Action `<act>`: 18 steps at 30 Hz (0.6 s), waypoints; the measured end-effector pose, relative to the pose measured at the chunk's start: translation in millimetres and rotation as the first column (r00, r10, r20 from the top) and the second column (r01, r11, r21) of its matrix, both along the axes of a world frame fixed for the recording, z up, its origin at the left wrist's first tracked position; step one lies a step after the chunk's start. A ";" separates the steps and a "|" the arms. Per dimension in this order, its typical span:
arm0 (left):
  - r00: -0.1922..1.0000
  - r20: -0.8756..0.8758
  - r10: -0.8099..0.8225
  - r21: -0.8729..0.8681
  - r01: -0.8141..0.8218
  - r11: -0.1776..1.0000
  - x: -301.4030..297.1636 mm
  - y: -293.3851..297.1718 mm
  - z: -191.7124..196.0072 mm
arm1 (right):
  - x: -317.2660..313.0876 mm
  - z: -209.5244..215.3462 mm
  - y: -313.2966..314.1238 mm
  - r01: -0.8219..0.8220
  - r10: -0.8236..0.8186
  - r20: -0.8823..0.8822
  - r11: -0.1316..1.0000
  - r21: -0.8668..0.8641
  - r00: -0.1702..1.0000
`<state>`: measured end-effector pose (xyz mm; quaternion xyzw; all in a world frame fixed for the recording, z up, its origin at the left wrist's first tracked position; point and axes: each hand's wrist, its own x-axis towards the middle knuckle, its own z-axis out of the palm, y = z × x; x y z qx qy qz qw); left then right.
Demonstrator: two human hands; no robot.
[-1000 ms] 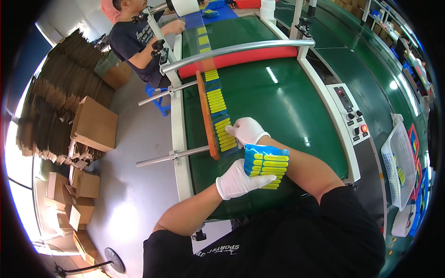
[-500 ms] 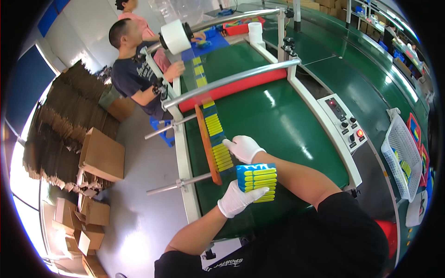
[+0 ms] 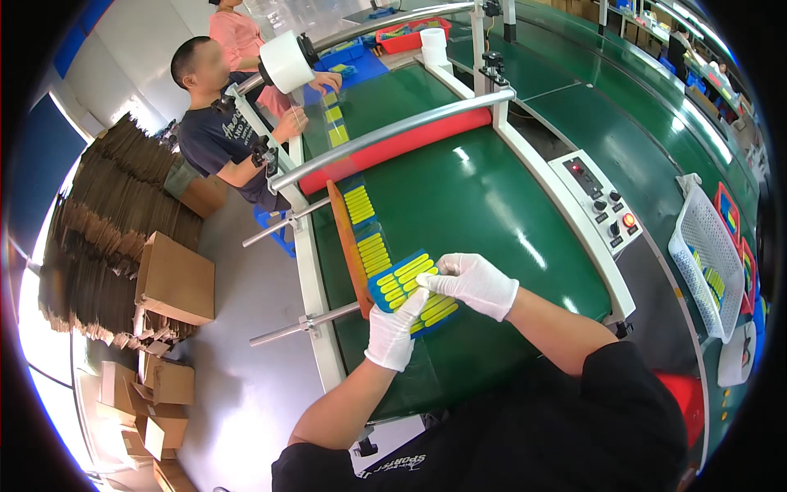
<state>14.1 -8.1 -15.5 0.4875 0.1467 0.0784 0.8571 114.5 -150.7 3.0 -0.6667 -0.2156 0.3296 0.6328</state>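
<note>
- A blue card of yellow strips lay low over the green conveyor belt, just right of the orange guide rail;
- Gloved left hand and right hand pinched its edges;
- It looked light, bendy; best gripped by opposite edges.

To the right of your hands, the green conveyor belt lies bare as far as the control panel. On the left, the orange guide strip and the rows of yellow pieces block passage. Toward the upper centre, the red roller and grey bar close the belt.
</note>
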 end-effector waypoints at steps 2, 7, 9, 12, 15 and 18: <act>0.999 -0.008 -0.040 -0.010 0.040 0.999 0.5 -2.0 5.1 | 1.0 -3.1 -6.2 0.019 -0.019 -0.010 1.000 -0.012 1.000; 0.966 -0.015 -0.256 -0.117 0.253 0.960 -5.0 3.9 10.9 | 23.4 6.1 -23.4 0.277 -0.256 -0.162 0.953 0.123 0.953; 0.926 -0.029 -0.377 -0.101 0.372 0.923 -5.6 0.4 20.4 | 36.3 4.3 -28.7 0.303 -0.290 -0.177 0.952 0.048 0.940; 0.881 0.030 -0.473 -0.078 0.473 0.877 -8.9 1.2 17.4 | 33.2 -9.9 -18.0 0.119 -0.127 -0.044 0.982 -0.149 0.991; 0.838 0.035 -0.545 -0.090 0.545 0.833 -13.6 5.8 17.2 | 27.1 -38.9 15.2 -0.032 0.066 0.132 0.969 -0.244 0.989; 0.811 0.031 -0.584 -0.064 0.585 0.808 -15.8 4.4 20.9 | 29.4 -51.8 53.3 -0.033 0.244 0.376 0.872 -0.489 0.894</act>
